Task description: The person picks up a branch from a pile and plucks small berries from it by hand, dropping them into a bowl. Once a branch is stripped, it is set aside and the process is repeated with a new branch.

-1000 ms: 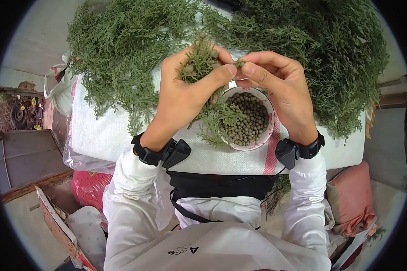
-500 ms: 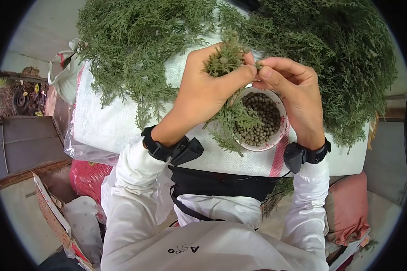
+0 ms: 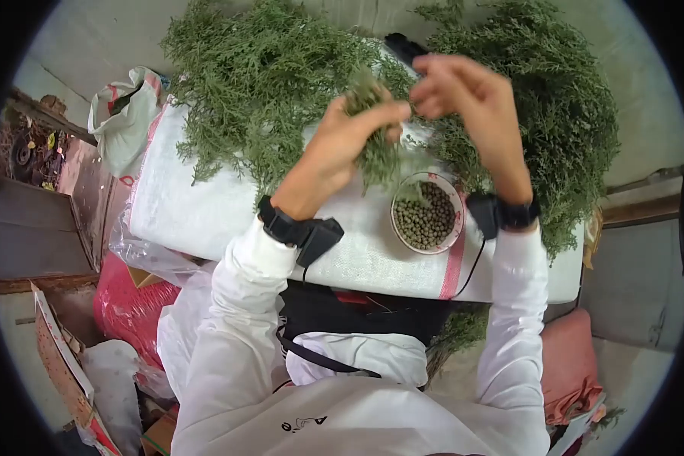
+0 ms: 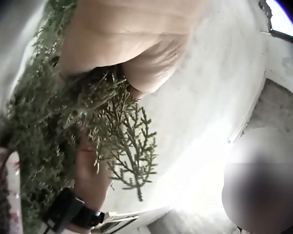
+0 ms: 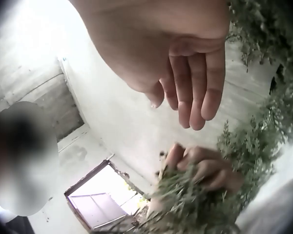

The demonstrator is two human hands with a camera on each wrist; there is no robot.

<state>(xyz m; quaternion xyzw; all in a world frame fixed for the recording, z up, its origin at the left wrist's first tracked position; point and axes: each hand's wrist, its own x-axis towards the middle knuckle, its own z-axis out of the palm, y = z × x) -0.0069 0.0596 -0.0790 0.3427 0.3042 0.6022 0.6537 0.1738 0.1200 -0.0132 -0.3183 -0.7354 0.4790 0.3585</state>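
Observation:
My left hand (image 3: 334, 148) grips a bunch of green conifer sprigs (image 3: 380, 163), whose flat leafy ends hang below the palm; a fine-branched sprig tip (image 4: 132, 146) shows sharply in the left wrist view. Raised just to the right of it is my right hand (image 3: 482, 102), apart from the bunch. In the right wrist view its fingers (image 5: 198, 90) extend loosely, with nothing visible in them. Below both hands stands a round white bowl (image 3: 459, 220) with a red-patterned rim. Small round grey-green cones (image 3: 425, 224) fill much of it.
Leafy conifer branches lie heaped in a left pile (image 3: 251, 91) and a right pile (image 3: 547, 129) on the white woven sack cloth (image 3: 197, 205). A black object (image 3: 403, 49) lies between them at the back. A pale bag (image 3: 125, 125) hangs at the left edge.
The hands were together at the bunch; now the right hand has lifted away, up and right, its pinch loosened. The bunch has turned and its lower ends have moved off most of the bowl.

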